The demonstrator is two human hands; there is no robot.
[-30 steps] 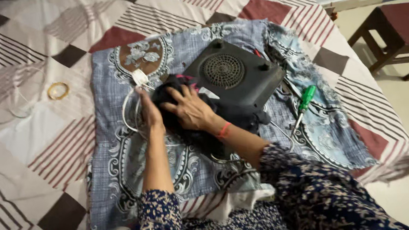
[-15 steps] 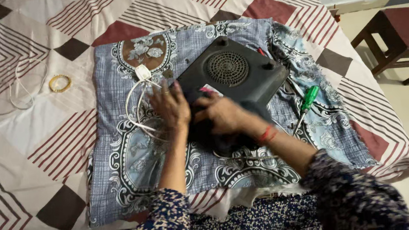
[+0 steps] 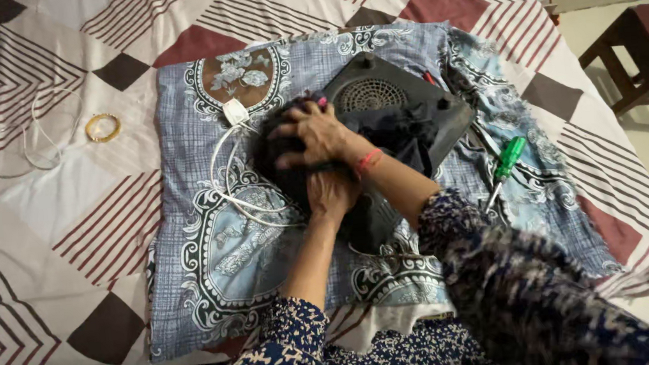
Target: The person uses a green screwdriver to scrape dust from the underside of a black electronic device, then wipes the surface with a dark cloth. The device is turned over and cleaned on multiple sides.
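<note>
Head: black cooktop (image 3: 401, 121) upturned, round vent showing.

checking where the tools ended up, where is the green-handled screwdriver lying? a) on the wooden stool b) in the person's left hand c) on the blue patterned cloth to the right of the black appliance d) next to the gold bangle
c: the green-handled screwdriver lies on the blue patterned cloth just right of the black appliance, clear of both hands, which rest together on the appliance's left side.
</note>
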